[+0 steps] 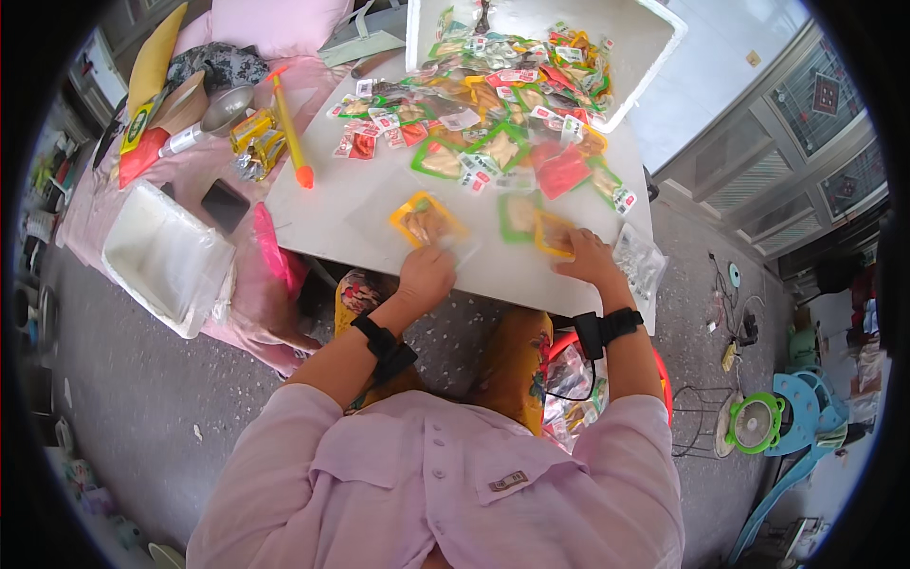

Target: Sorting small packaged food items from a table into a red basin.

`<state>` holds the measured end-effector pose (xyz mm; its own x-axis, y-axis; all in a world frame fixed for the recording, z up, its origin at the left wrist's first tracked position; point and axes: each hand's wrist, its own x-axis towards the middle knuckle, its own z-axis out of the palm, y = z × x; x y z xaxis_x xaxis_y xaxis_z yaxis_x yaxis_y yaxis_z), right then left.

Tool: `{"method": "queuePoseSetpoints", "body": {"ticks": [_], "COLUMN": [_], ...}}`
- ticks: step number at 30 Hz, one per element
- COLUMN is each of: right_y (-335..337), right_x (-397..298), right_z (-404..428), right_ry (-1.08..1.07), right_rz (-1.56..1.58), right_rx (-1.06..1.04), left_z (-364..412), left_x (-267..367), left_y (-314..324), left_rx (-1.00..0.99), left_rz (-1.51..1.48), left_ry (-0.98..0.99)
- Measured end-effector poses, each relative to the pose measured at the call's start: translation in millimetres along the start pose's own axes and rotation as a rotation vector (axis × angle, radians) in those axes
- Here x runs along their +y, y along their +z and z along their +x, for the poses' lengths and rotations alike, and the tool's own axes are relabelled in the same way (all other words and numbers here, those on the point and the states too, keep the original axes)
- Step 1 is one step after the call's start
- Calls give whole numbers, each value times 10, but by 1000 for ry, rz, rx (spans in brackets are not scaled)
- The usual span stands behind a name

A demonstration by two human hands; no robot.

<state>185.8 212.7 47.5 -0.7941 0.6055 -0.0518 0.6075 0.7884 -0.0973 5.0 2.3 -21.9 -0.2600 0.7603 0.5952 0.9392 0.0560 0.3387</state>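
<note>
My left hand [429,274] is curled at the table's near edge, its fingers closed on what looks like a clear plastic bag [461,254], blurred here. Just beyond it a yellow-edged food pouch [424,222] lies on or inside the clear plastic. My right hand [591,254] grips the right side of another yellow-edged pouch [551,233], the thumb low and the fingers over its edge. A blurred green-edged pouch [518,215] touches that one on the left. Farther back, a loose heap of sealed food pouches [498,146] spreads across the white table [334,213].
A white foam box [647,43] lies tipped at the back, pouches spilling out. Along the left stand a yellow-orange toy pump [288,128], a phone [225,205] and a foam tray [153,249]. Clear bags [640,259] hang over the right edge, above a red basin [665,387].
</note>
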Motion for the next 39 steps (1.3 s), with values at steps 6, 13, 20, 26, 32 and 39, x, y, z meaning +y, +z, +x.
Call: {"method": "queuePoseSetpoints", "body": {"ticks": [6, 13, 20, 26, 32, 39], "right_y": [380, 83, 47, 73, 318, 368], "right_x": [142, 95, -397, -717, -738, -1045], "right_z": [-89, -298, -433, -344, 45, 251], "right_ry": [-23, -26, -49, 3, -307, -95], "right_rz": [-80, 199, 1119, 1175, 1191, 1381], "right_rx": [296, 425, -76, -438, -474, -521], "left_z": [26, -6, 73, 40, 113, 84], "left_x": [69, 161, 161, 161, 348, 419], "left_y": [-43, -256, -114, -108, -243, -311], "left_rx": [-6, -159, -59, 36, -105, 13], "left_rz": [-17, 13, -141, -186, -133, -172], "left_ry": [-51, -260, -270, -218, -284, -187]}}
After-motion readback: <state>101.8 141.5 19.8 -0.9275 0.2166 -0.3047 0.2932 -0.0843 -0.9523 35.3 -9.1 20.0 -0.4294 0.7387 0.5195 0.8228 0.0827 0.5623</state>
